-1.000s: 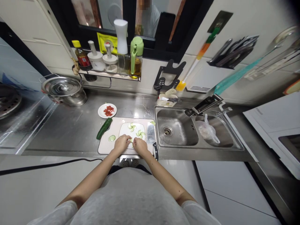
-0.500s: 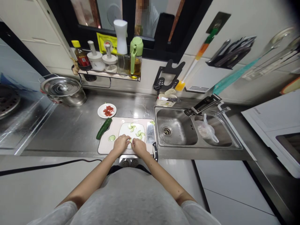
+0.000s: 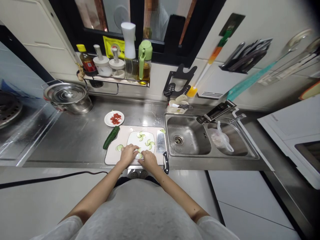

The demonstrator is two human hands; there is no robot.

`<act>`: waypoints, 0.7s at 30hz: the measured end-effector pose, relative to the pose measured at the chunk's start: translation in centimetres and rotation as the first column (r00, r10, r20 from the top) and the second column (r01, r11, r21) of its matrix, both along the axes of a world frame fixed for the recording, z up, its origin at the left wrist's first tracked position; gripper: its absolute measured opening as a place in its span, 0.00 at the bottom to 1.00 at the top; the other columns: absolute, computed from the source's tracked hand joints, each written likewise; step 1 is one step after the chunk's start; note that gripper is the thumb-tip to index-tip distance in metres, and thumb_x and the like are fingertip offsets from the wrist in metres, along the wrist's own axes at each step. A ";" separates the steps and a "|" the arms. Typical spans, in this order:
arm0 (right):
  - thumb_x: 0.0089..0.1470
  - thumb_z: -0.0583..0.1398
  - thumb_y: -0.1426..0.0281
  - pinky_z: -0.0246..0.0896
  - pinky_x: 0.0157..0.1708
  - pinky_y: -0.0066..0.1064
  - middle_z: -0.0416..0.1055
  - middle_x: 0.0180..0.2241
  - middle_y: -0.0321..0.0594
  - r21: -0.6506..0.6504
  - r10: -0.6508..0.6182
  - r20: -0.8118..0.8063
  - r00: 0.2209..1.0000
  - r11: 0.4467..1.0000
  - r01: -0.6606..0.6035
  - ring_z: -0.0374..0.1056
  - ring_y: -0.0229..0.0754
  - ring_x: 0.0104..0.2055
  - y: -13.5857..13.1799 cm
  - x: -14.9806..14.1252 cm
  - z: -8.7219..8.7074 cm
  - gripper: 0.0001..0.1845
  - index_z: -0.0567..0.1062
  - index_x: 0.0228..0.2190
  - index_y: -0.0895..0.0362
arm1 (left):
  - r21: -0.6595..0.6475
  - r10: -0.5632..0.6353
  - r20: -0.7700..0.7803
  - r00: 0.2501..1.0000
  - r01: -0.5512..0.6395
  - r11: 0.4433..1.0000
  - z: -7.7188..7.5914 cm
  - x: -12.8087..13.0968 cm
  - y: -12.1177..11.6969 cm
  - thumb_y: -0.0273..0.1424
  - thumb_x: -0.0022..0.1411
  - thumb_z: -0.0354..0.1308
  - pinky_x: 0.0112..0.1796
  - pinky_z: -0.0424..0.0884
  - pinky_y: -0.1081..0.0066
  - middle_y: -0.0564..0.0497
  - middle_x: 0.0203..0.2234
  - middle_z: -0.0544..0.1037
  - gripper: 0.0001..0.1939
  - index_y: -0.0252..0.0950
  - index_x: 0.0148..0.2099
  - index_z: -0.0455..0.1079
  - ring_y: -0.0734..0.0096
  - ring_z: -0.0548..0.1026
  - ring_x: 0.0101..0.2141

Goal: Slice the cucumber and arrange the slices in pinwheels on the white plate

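A square white plate [image 3: 145, 140] lies on a pale pink cutting board [image 3: 111, 158]. Two pinwheels of thin cucumber slices, one at the top [image 3: 141, 135] and one at the right [image 3: 150, 144], sit on the plate. Over its near edge, my left hand [image 3: 128, 155] and my right hand [image 3: 149, 160] face each other with curled fingertips on cucumber slices [image 3: 139, 155] between them. A round cucumber piece [image 3: 119, 147] rests left of my left hand. To the right of my right hand is a kitchen knife [image 3: 161, 141], blade away from me.
A whole cucumber [image 3: 111, 137] leans at the board's left edge, below a small white plate [image 3: 107, 119] of chopped red pieces [image 3: 115, 118]. The double sink [image 3: 190, 133] is right of the board. A lidded steel pot [image 3: 75, 100] stands back left, near a condiment shelf [image 3: 117, 80].
My right hand's fingers have spread and shifted slightly toward me. More of the cucumber slices between my hands shows now. My left hand stays almost in place.
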State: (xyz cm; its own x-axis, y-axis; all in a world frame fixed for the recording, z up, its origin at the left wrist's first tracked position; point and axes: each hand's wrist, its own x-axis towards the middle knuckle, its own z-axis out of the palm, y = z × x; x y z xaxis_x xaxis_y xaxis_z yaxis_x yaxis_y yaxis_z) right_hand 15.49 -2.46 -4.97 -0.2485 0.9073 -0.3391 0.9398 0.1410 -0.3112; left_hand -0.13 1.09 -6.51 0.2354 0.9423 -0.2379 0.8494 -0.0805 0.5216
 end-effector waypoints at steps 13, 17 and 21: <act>0.56 0.59 0.66 0.56 0.42 0.33 0.70 0.41 0.45 0.030 0.055 0.080 0.995 0.998 -0.058 0.65 0.47 0.45 0.3 0.5 0.2 0.14 0.71 0.43 0.58 | -0.013 0.023 -0.019 1.000 -0.023 1.000 0.2 0.3 0.0 0.35 0.62 0.54 0.46 0.60 0.63 0.49 0.40 0.75 0.14 0.45 0.48 0.74 0.61 0.71 0.45; 0.56 0.59 0.67 0.56 0.42 0.34 0.70 0.40 0.45 0.042 0.048 0.083 0.995 0.998 -0.052 0.65 0.46 0.45 0.2 0.2 0.2 0.13 0.71 0.43 0.58 | -0.014 0.025 -0.030 0.999 -0.025 1.000 0.3 0.3 0.1 0.36 0.62 0.54 0.45 0.60 0.63 0.49 0.39 0.76 0.13 0.45 0.48 0.74 0.61 0.72 0.45; 0.56 0.59 0.68 0.56 0.42 0.34 0.70 0.40 0.45 0.054 0.040 0.076 0.996 0.998 -0.044 0.64 0.46 0.45 -0.1 0.2 0.1 0.12 0.72 0.42 0.57 | -0.001 0.031 -0.045 0.999 -0.031 1.000 0.3 0.4 0.0 0.35 0.61 0.55 0.45 0.60 0.63 0.50 0.38 0.76 0.13 0.45 0.47 0.74 0.61 0.72 0.44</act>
State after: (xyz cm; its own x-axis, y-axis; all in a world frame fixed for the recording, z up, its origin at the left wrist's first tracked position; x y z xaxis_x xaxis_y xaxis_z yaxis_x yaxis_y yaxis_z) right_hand 15.66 -2.52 -4.85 -0.2625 0.9145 -0.3079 0.9531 0.1959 -0.2308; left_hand 0.27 1.13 -6.18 0.1951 0.9486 -0.2491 0.8739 -0.0529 0.4832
